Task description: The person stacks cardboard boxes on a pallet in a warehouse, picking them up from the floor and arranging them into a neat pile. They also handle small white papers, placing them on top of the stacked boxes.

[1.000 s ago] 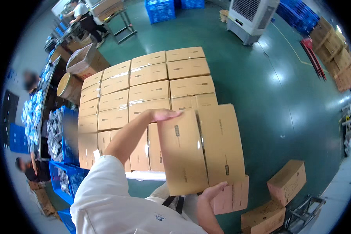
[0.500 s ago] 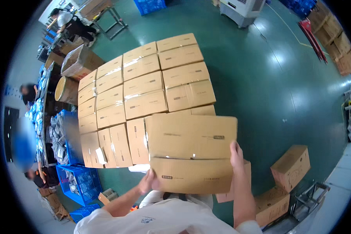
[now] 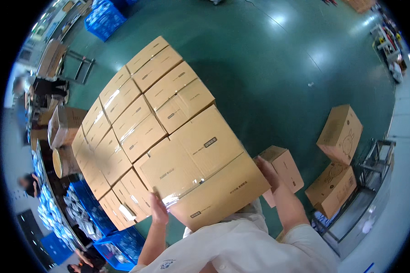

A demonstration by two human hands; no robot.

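Between my two hands is a large brown cardboard box [image 3: 214, 179], its taped top seam facing up. My left hand [image 3: 158, 210] grips its near left side, close to the shiny tape end. My right hand [image 3: 268, 174] presses on its right side, partly hidden by the edge. The box lies tilted across the view at the near right corner of a block of similar closed boxes [image 3: 139, 109]. Whether it rests on anything cannot be made out. A small white slip [image 3: 127, 212] sits on the block's near edge.
On the right, another carton [image 3: 284, 168] stands by my right forearm, with two printed cartons [image 3: 340, 134] beyond it beside a metal frame [image 3: 373, 168]. Blue crates [image 3: 123, 245] with grey bags and a round drum [image 3: 63, 163] line the left. Other people work at the far left.
My view has turned, so the block of boxes now slants to the left. The held box has gone forward, against the block's near right corner; both hands still hold it.
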